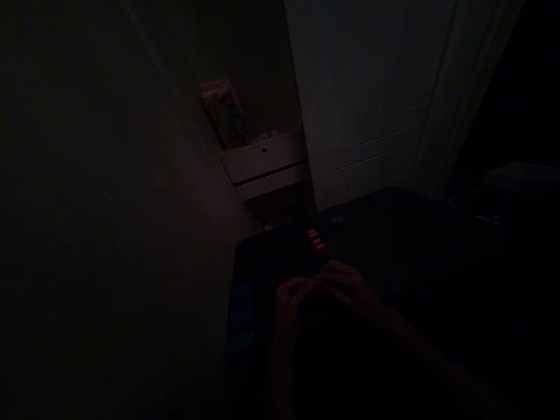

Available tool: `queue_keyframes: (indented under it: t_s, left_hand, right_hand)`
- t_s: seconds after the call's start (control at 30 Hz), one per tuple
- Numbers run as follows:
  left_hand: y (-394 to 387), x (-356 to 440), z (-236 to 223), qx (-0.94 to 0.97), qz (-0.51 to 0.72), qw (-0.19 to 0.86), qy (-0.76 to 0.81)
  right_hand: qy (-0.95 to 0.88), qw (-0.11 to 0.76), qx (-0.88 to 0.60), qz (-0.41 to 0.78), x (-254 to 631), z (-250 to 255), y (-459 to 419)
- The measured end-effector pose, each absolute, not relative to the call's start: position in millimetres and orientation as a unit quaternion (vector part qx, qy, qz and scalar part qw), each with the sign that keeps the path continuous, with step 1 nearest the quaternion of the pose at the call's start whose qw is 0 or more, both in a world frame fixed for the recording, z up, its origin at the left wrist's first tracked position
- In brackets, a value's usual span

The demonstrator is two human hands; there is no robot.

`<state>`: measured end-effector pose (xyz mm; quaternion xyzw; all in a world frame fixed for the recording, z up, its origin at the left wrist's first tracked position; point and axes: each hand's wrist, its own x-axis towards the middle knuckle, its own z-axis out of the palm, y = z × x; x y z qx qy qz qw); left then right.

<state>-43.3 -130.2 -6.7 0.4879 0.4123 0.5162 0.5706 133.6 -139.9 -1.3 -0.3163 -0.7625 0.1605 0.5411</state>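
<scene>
The scene is very dark. My left hand [291,293] and my right hand [343,283] meet above the dark tabletop [376,233], fingertips together in a pinch. Whatever lies between the fingers is too small and dim to name. Just beyond the hands, several small glowing red-orange pieces [319,246] lie in a slanting row on the table. A small purple piece [337,220] sits farther back, near the table's far edge.
At the table's left edge lies a flat bluish rectangle [241,315]. Behind the table stand a pale drawer unit [266,160], with a colourful packet [223,111] on top, and a pale panel [363,87]. A wall [109,204] runs along the left.
</scene>
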Motion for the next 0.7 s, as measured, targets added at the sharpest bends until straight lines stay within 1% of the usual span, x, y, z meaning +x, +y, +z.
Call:
queue_keyframes:
  t_s: [0.1,0.23,0.33,0.7]
  left_hand:
    - [-130.4,-41.9,-5.8,0.480,0.518,0.576,0.412]
    - [-129.5,-40.2,-7.1,0.445,0.528,0.592,0.415]
    - [-128.8,-40.2,-9.1,0.447,0.525,0.581,0.432]
    - [-131.2,-42.0,-6.7,0.517,0.495,0.562,0.416]
  right_hand:
    - [-0.758,0.549,-0.317,0.152,131.8,-4.1,-139.2]
    - [-0.734,0.569,-0.329,0.173,129.3,-4.9,-141.0]
    - [-0.723,0.575,-0.341,0.174,129.0,-3.8,-141.8]
    - [-0.734,0.547,-0.358,0.187,138.3,-9.2,-137.8]
